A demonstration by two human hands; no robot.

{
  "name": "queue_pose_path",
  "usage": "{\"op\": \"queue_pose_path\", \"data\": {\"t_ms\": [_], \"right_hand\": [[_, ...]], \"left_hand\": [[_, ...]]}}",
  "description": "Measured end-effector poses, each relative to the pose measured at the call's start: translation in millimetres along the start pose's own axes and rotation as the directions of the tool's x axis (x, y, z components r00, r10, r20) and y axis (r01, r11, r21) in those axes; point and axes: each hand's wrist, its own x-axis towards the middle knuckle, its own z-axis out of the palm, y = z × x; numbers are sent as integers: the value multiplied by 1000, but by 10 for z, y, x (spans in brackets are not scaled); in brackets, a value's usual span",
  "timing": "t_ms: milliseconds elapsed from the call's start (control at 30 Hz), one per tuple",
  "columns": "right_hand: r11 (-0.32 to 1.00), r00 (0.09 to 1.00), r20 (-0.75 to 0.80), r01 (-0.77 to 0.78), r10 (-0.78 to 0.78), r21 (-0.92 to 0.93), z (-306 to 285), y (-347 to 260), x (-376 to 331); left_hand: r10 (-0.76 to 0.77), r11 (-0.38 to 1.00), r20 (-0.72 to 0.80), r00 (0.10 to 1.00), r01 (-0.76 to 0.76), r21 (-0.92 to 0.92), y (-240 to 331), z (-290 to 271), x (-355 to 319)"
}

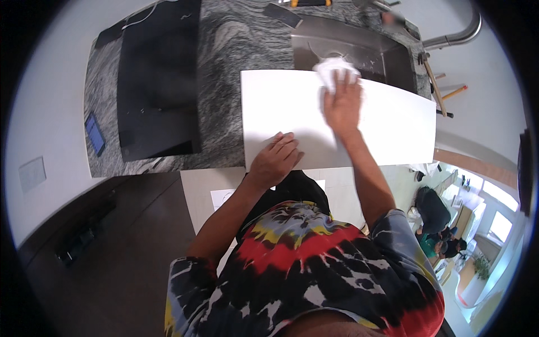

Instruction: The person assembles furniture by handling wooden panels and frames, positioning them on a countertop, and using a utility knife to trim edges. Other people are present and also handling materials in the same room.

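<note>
A large white panel (281,104) lies across the grey veined counter and covers the near part of the sink. My right hand (343,109) is stretched out over it, pressing a bunched white cloth (334,66) at the panel's far edge, beside the sink basin. The hand and cloth are slightly blurred. Near the panel's front left corner, my left hand (278,157) lies on the white surface with its fingers extended and nothing visible in it.
Left of the panel, a black cooktop (160,84) is set in the stone counter (222,50). A phone (95,133) lies at the counter's left edge. Behind the panel is the metal sink (387,59). Tools hang at the right wall; other people work at the far right.
</note>
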Motion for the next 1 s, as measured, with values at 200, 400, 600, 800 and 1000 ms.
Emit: {"op": "queue_pose_path", "data": {"t_ms": [200,400,600,800,1000], "right_hand": [[854,898,73,384,-434,350,-16,-1406,374],[618,740,79,492,-668,613,-128,-1555,23],[651,837,14,415,-547,635,-29,-1533,228],[733,876,-33,423,-481,532,176,-1532,329],[885,942,108,254,-318,390,-332,-1630,-721]], "left_hand": [[339,939,74,938,-334,-76,-82,-4,-138],[367,929,146,919,-370,-7,-71,-4,-123],[427,863,372,824,-495,105,-68,-42,-120],[362,932,342,867,-343,-117,-99,-38,-205],[-6,986,-316,949,58,154,-188,-1051,-257]]}}
